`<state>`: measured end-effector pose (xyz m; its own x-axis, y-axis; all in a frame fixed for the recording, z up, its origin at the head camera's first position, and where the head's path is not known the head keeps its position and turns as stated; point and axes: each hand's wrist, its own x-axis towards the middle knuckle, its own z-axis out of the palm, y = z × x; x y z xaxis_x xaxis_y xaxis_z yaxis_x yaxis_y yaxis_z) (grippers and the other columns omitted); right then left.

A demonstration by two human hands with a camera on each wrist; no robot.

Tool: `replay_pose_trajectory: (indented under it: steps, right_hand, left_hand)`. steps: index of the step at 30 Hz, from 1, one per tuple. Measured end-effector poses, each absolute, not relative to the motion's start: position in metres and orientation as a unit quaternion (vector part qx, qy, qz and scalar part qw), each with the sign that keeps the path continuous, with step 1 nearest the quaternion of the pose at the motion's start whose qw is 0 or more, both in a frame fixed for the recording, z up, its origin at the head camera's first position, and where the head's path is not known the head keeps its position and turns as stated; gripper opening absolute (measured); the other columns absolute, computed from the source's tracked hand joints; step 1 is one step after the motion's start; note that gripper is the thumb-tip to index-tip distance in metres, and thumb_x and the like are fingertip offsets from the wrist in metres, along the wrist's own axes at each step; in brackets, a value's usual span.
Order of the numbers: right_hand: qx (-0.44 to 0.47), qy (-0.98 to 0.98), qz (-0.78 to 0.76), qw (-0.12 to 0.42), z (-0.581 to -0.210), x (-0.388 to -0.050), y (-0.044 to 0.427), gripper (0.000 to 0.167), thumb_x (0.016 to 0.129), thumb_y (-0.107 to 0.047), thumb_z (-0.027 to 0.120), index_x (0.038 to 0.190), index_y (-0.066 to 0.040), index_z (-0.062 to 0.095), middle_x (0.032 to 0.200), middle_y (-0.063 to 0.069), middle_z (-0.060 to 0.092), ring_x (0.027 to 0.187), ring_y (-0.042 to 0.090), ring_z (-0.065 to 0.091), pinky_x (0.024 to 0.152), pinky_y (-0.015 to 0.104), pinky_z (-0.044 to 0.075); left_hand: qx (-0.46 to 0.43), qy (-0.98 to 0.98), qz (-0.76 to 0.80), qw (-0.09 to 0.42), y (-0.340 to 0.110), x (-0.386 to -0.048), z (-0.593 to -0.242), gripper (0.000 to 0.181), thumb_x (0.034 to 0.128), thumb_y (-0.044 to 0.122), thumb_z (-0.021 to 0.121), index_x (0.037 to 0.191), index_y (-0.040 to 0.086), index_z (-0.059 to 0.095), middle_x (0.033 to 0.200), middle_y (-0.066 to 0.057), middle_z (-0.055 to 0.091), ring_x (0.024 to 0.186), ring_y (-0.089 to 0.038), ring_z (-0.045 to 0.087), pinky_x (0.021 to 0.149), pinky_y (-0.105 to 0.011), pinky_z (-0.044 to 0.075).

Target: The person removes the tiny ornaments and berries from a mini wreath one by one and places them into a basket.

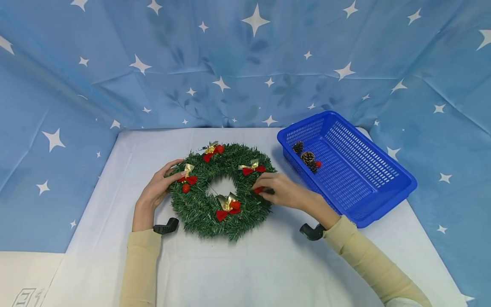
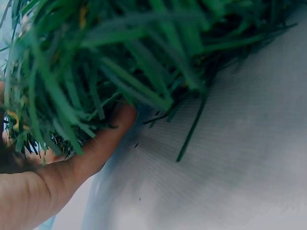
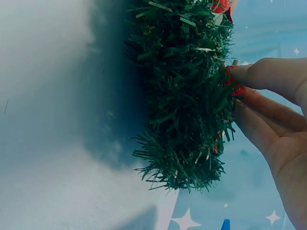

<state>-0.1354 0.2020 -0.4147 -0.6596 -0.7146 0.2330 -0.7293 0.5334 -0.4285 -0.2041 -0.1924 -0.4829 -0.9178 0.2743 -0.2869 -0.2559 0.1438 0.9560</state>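
Observation:
A green wreath (image 1: 207, 221) with several red bows, gold ribbons and red balls lies on a white-covered table. At its left edge my left hand (image 1: 158, 185) holds the greenery, close to a red bow with a gold ribbon (image 1: 188, 174). One digit (image 2: 108, 141) reaches under the wreath's rim in the left wrist view. On the wreath's right side, the fingers of my right hand (image 1: 281, 190) pinch a small red ball (image 3: 235, 82) against the greenery. How the ball sits in the branches is partly hidden by those fingers.
To the right stands a blue plastic basket (image 1: 368, 183) with slotted walls, near the wreath. Brown pine cones (image 1: 307, 157) and a red ball (image 1: 318, 164) lie at its left end. A blue star-patterned cloth (image 1: 230, 55) hangs behind the table.

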Motion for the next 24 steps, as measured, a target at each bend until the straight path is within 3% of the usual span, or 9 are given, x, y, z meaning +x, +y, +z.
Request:
replay_pose_trajectory:
  steps: [24]
  right_hand:
    - [0.395,-0.879,0.266,0.008,-0.404,-0.14,0.219,0.026,0.085,0.011,0.076,0.11,0.003,0.076,0.106,0.013,0.073,0.092,0.025,0.072,0.077,0.033,0.063]
  left_hand:
    - [0.008,0.729,0.654,0.201,-0.192,-0.204,-0.484,0.074,0.1003,0.034,0.07,0.163,0.023,0.032,0.172,-0.016,-0.005,0.158,-0.042,-0.008,0.117,-0.08,0.007]
